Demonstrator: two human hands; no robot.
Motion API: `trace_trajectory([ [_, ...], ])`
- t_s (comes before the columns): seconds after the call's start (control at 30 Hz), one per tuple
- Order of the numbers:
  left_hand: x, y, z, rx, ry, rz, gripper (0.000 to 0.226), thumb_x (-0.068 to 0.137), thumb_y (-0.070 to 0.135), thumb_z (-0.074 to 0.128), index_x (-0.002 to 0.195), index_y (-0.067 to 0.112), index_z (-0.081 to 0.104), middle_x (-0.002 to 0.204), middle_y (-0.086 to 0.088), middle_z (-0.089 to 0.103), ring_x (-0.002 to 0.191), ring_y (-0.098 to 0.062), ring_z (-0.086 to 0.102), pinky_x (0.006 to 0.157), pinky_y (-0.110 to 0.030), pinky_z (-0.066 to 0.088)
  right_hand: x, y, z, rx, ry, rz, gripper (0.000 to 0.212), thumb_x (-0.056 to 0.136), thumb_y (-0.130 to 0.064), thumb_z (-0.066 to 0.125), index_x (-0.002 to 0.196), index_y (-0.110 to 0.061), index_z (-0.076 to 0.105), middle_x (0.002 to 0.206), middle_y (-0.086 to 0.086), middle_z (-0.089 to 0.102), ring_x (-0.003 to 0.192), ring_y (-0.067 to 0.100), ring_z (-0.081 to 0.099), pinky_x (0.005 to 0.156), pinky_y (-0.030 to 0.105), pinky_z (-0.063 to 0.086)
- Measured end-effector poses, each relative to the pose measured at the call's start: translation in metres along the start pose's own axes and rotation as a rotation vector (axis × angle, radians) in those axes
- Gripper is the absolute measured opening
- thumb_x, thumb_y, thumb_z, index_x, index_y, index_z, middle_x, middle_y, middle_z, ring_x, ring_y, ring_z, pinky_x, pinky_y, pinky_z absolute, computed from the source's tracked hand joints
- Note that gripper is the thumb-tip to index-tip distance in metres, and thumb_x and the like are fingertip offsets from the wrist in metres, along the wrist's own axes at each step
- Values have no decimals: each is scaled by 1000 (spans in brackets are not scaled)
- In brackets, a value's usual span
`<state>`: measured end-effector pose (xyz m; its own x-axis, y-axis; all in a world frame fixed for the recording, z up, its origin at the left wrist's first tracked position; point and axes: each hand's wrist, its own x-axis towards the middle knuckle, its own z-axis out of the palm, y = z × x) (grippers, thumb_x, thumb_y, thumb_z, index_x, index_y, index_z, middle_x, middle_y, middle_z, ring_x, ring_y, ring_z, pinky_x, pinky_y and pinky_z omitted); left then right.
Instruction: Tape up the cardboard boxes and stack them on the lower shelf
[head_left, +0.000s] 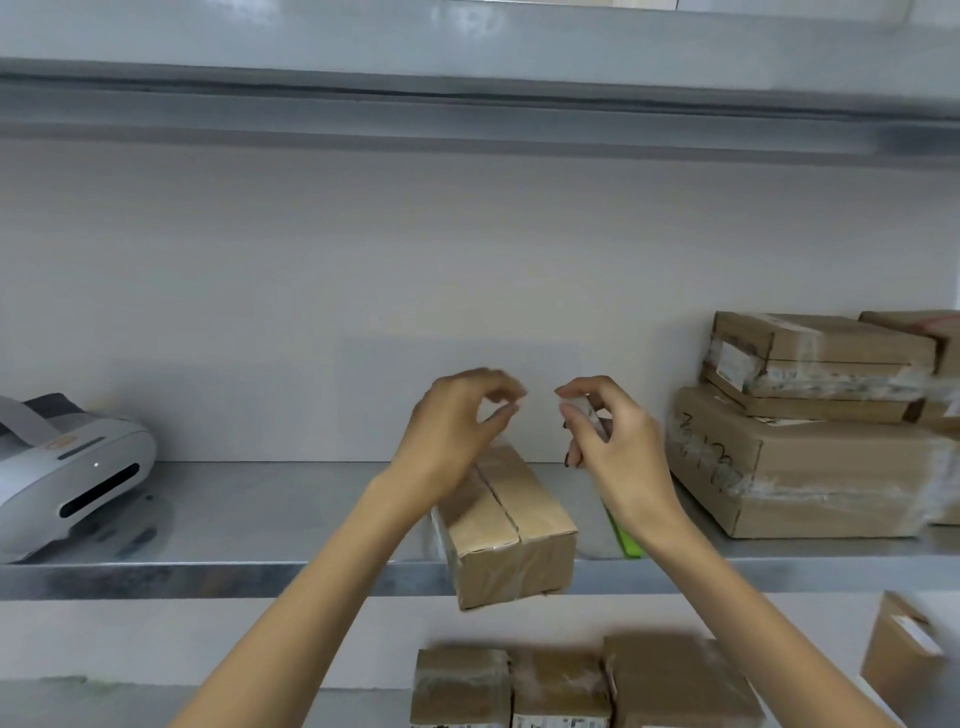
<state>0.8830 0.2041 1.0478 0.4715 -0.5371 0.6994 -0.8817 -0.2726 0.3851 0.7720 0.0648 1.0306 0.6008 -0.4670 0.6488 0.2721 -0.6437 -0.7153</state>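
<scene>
The small cardboard box (511, 525) lay on the metal shelf (208, 577), about midway along its front edge, turned at a slant with its near end jutting a little over that edge. Its top flaps were closed, with a seam running along its length, and glossy clear tape showed on the near end.

The left hand (457, 421) hovered over the far end of the box, thumb and forefinger curled into a near-closed ring. Blur hid whether anything was pinched between them. The right hand (613, 452) was raised just beside it, to the right of the box, its fingers wrapped round a small pale object (589, 410). A green strip (626, 538) showed under that wrist near the front edge, and I could not tell if it belonged to the held object.

Toward the shelf's right end a large taped box (810, 478) stood with a flatter box (821, 358) stacked on it. At the left end sat a white label printer (67, 478). On the level below, a row of taped boxes (561, 686) stood side by side, with another box (904, 649) to their right.
</scene>
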Motion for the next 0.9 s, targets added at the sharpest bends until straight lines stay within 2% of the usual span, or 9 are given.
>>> trace_trajectory([
  [0.07,6,23,0,-210,80,88,20,88,20,69,108,18,71,101,10,70,92,-3,64,85,-25,51,-5,-9,-1,51,-17,-18,12,94,-15,59,99,-26,63,78,-7,63,51,17,59,55,28,51],
  [0.23,11,48,-2,-354,63,109,14,83,11,73,97,10,75,91,1,70,85,-9,66,77,-32,55,-11,-20,-6,81,-21,-63,10,93,-16,61,100,-22,63,72,-2,64,54,15,61,58,34,54],
  [0.37,5,53,4,-287,169,133,7,82,6,73,89,8,75,85,0,68,80,-10,65,71,-30,55,-14,-21,-5,168,-18,-32,12,93,-14,61,96,-25,64,70,1,65,56,16,62,57,30,54],
  [0.5,3,52,9,-192,235,122,1,83,6,72,82,7,73,85,1,69,80,-15,65,67,-38,53,-12,-21,-3,271,-52,11,14,93,-11,60,94,-24,66,66,0,64,55,14,62,57,24,51],
  [0.63,2,51,8,-25,329,131,8,83,14,72,76,9,70,80,1,66,80,-18,61,60,-42,52,-10,-23,0,306,-114,25,15,93,-12,61,102,-23,65,69,-1,67,57,15,65,66,28,54],
  [0.7,4,50,5,24,365,118,8,82,11,71,75,11,69,79,3,65,77,-15,60,59,-40,51,-9,-23,-2,328,-212,55,31,93,-14,61,120,-28,56,83,0,72,62,20,68,75,30,56],
  [0.73,5,49,4,6,361,103,7,82,9,70,75,12,69,80,5,65,76,-14,60,60,-40,51,-9,-21,-5,360,-284,84,47,94,-16,60,133,-32,42,88,1,72,65,21,69,75,28,56],
  [0.8,6,46,2,-39,335,74,9,82,7,69,76,14,68,80,8,65,77,-11,59,63,-39,50,-9,-18,-10,329,-386,90,72,96,-16,56,146,-42,12,83,6,73,67,20,68,72,23,54],
  [0.9,4,47,0,-12,304,121,8,81,11,72,75,15,68,77,9,65,79,-11,57,63,-39,49,-5,-11,-12,25,-310,-29,77,97,-10,51,152,-34,3,69,7,68,60,11,60,69,16,48],
])
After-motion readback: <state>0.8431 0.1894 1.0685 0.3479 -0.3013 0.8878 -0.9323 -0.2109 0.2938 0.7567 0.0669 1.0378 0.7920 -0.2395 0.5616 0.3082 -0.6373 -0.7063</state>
